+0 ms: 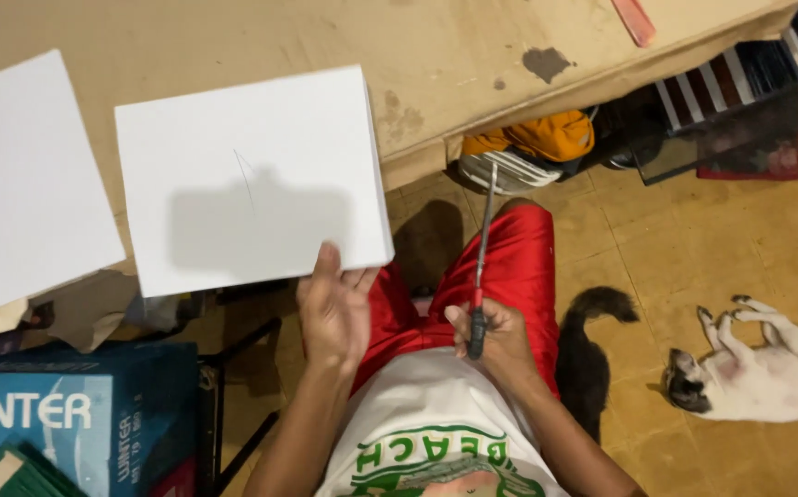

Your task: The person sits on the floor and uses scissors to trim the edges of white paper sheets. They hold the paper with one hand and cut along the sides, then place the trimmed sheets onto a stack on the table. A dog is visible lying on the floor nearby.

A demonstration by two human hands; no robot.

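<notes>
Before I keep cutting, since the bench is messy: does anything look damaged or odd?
Yes. The white board held by the left hand bears a thin slit-like mark, and dark stains blotch the cardboard tabletop.

We see a person from above. They wear a white T-shirt (426,414) with green letters and a green round picture on the front. Their shorts (509,267) are bright red and look shiny. Both arms are bare, with no sleeves past the elbows. We see no watch, rings or gloves on either hand.
</notes>
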